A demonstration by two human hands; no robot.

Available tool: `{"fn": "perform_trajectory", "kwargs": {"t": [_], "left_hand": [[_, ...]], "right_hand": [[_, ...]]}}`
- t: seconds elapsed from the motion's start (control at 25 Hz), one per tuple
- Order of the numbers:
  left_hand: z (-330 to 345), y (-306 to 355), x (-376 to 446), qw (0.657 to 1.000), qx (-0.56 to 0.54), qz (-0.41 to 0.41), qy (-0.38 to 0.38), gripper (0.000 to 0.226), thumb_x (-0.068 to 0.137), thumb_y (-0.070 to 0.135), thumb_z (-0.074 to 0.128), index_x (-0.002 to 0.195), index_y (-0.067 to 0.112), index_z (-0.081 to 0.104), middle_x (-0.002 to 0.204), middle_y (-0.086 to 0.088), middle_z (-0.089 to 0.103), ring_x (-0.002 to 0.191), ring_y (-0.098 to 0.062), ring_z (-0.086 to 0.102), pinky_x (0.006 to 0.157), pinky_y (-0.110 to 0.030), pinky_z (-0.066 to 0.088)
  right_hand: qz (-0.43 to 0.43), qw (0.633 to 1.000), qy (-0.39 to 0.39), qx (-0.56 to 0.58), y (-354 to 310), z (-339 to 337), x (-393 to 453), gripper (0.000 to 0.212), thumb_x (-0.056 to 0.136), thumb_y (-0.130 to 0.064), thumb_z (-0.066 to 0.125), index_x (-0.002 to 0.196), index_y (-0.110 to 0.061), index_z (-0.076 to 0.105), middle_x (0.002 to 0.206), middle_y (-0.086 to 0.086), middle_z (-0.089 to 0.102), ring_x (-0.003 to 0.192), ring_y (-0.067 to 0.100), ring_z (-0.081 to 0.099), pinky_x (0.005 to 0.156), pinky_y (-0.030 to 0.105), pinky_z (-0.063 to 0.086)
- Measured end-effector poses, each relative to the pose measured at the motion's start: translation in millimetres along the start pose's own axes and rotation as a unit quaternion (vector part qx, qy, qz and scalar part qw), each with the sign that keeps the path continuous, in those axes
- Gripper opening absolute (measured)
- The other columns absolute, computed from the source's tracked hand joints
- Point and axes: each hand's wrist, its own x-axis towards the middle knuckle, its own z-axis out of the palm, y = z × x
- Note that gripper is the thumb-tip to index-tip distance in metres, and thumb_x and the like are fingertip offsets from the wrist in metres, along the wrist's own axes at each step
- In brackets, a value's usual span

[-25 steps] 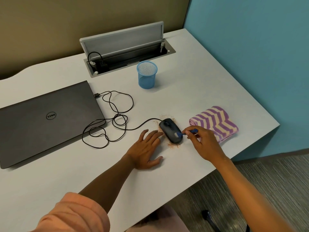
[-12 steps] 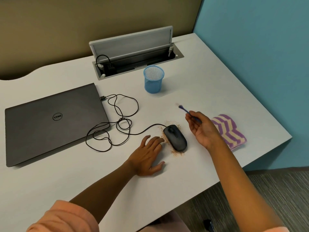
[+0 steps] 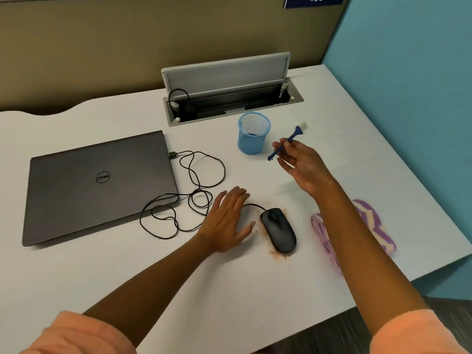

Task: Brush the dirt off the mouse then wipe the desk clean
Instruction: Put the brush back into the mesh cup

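A dark wired mouse (image 3: 279,231) lies on the white desk (image 3: 332,129) with reddish-brown dirt (image 3: 279,257) scattered around it. My left hand (image 3: 227,221) rests flat on the desk just left of the mouse, fingers spread, holding nothing. My right hand (image 3: 301,164) is raised above the desk to the right of the blue mesh cup (image 3: 254,132) and pinches a small blue brush (image 3: 285,143), bristle end pointing up and away. A purple-and-cream striped cloth (image 3: 370,226) lies right of the mouse, partly hidden by my right forearm.
A closed grey laptop (image 3: 97,185) sits at the left, with the mouse's black cable (image 3: 194,190) looped beside it. An open cable hatch (image 3: 229,93) is set into the desk at the back. The desk's right edge meets a teal wall.
My right hand has lifted the brush off the mouse and carried it up and back, now beside the blue cup. My left hand has stayed flat beside the mouse.
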Motion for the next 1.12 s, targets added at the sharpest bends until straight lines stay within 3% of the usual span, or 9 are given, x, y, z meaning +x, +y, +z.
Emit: {"fn": "perform_trajectory", "kwargs": {"t": [0.12,0.2,0.36,0.52,0.72,0.88,0.96,1.04,1.12], "left_hand": [[-7.7,-11.9,26.0,0.997,0.028,-0.039,-0.066,0.077,0.104,0.061,0.029,0.162,0.011,0.017,0.17,-0.007,0.014,0.157,-0.019,0.004,0.126,-0.033,-0.007],[-9.1,-16.2,38.6,0.993,0.035,-0.048,-0.097,0.079,0.105,0.062,0.025,0.164,0.011,0.009,0.171,-0.006,0.003,0.157,-0.017,-0.002,0.125,-0.032,-0.01],[-7.8,-17.5,50.0,0.983,0.01,-0.086,-0.159,0.083,0.105,0.062,0.025,0.163,0.008,0.003,0.171,-0.007,0.0,0.157,-0.017,-0.001,0.125,-0.031,-0.008],[-11.7,-17.8,58.8,0.976,0.02,-0.093,-0.194,0.084,0.104,0.064,0.023,0.163,0.007,0.006,0.171,-0.009,0.001,0.157,-0.02,0.003,0.127,-0.035,-0.004],[-16.5,-18.2,59.7,0.974,0.023,-0.092,-0.206,0.087,0.103,0.067,0.025,0.163,0.008,0.005,0.171,-0.008,-0.001,0.157,-0.02,0.002,0.126,-0.036,-0.006],[-13.7,-15.2,57.0,0.972,0.021,-0.111,-0.207,0.088,0.102,0.069,0.023,0.164,0.01,0.002,0.171,-0.005,-0.003,0.157,-0.018,-0.001,0.127,-0.039,-0.008],[-12.6,-15.1,58.0,0.971,0.028,-0.114,-0.211,0.087,0.101,0.07,0.021,0.164,0.011,0.002,0.171,-0.004,-0.004,0.157,-0.017,-0.002,0.126,-0.04,-0.01],[-12.4,-16.5,59.7,0.97,0.023,-0.118,-0.213,0.086,0.101,0.07,0.018,0.164,0.013,0.003,0.171,-0.002,-0.002,0.157,-0.015,-0.001,0.125,-0.042,-0.013],[-13.2,-17.6,60.0,0.97,0.015,-0.126,-0.209,0.085,0.101,0.07,0.017,0.164,0.015,0.005,0.171,0.0,-0.001,0.157,-0.013,0.0,0.124,-0.042,-0.015]], "right_hand": [[-0.061,0.99,0.034,-0.122,-7.8,9.9,22.9,0.015,0.097,-0.021,0.056,0.106,-0.015,0.068,0.108,0.002,0.07,0.1,0.013,0.065,0.091,0.024,0.054],[-0.111,0.964,0.063,-0.234,-12.5,17.0,40.4,0.022,0.096,-0.022,0.058,0.114,-0.012,0.066,0.104,-0.001,0.069,0.097,0.014,0.066,0.091,0.023,0.054],[-0.211,0.88,0.113,-0.409,-19.7,24.7,73.7,0.026,0.091,-0.024,0.065,0.113,-0.009,0.066,0.104,0.004,0.071,0.088,0.011,0.063,0.079,0.018,0.048],[-0.256,0.847,0.098,-0.456,-18.6,34.4,96.0,0.028,0.091,-0.022,0.066,0.115,-0.006,0.066,0.107,0.008,0.072,0.09,0.013,0.064,0.081,0.02,0.047],[-0.216,0.82,0.06,-0.527,-21.5,43.0,121.6,0.032,0.093,-0.026,0.064,0.119,-0.007,0.064,0.113,0.013,0.07,0.1,0.027,0.067,0.086,0.031,0.052],[-0.162,0.721,0.013,-0.674,-19.9,51.0,131.4,0.036,0.09,-0.032,0.066,0.117,-0.008,0.07,0.113,0.013,0.07,0.098,0.028,0.065,0.087,0.032,0.05],[-0.157,0.698,0.014,-0.699,-20.4,56.0,132.1,0.041,0.091,-0.036,0.064,0.121,-0.009,0.068,0.117,0.013,0.069,0.102,0.028,0.065,0.09,0.034,0.052],[-0.16,0.7,0.036,-0.695,-20.8,60.3,129.3,0.041,0.092,-0.036,0.063,0.122,-0.008,0.068,0.118,0.013,0.068,0.103,0.028,0.064,0.09,0.035,0.054],[-0.172,0.731,0.074,-0.656,-20.0,59.6,123.1,0.037,0.094,-0.032,0.061,0.12,-0.008,0.068,0.118,0.013,0.069,0.104,0.028,0.065,0.09,0.036,0.056]]}}
